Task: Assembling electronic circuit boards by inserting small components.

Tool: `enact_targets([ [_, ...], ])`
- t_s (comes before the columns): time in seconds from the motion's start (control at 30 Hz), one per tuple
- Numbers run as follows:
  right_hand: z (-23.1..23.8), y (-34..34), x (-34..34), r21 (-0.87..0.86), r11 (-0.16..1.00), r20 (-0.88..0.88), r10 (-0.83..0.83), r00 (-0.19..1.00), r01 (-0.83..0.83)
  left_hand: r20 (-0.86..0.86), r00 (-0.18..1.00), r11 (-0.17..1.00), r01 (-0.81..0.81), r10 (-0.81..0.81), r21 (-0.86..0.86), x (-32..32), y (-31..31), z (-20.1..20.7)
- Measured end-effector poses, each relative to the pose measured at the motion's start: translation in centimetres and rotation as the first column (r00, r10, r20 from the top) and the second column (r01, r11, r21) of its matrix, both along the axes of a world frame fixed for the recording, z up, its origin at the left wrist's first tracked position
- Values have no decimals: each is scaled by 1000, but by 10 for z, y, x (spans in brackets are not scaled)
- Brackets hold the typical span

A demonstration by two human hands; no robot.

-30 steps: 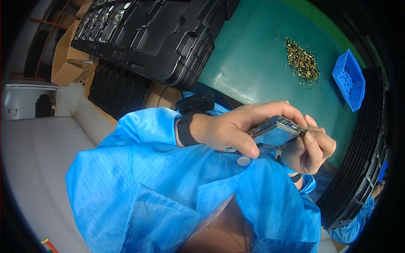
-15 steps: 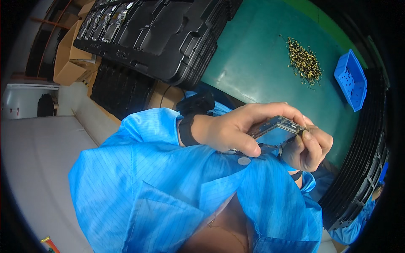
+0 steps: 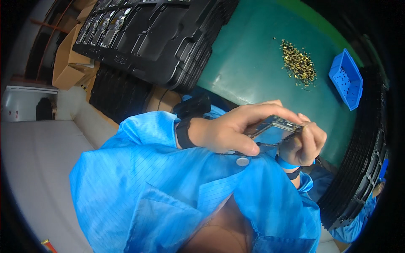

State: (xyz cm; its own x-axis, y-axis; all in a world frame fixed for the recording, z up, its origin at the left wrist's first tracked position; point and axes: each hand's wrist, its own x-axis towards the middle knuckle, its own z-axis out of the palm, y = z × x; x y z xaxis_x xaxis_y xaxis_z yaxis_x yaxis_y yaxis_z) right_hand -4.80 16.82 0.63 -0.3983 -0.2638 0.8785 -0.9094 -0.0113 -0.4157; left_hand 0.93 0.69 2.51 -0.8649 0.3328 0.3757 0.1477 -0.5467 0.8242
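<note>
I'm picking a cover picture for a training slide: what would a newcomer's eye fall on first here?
Probably the bright blue coat filling the lower middle, with the left hand and right hand at a small electronic board just above it. Next, the heap of tiny gold-and-black pieces on the green table, left of a blue bin. Black stacked trays stand out at upper left.

Right hand (image 3: 307, 143) shifted leftward, closer to left hand (image 3: 232, 130), blue wristband (image 3: 287, 164) more exposed
</note>
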Motion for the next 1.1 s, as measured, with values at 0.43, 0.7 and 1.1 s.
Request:
enact_targets([
  [0.43, 18, 6, 5, 147, 989, -227, 66, 972, -33, 125, 992, 973, 30, -1, -227, 21, -19, 15],
  [0.7, 12, -8, 33, -123, 843, 814, 388, 433, -524, 282, 896, 916, -386, 344, 111, 23, -4, 34],
  [1.1, 48, -14, 45, -134, 852, 922, 295, 252, -506, -13, 924, 830, -349, 382, -436, 53, -21, 31],
])
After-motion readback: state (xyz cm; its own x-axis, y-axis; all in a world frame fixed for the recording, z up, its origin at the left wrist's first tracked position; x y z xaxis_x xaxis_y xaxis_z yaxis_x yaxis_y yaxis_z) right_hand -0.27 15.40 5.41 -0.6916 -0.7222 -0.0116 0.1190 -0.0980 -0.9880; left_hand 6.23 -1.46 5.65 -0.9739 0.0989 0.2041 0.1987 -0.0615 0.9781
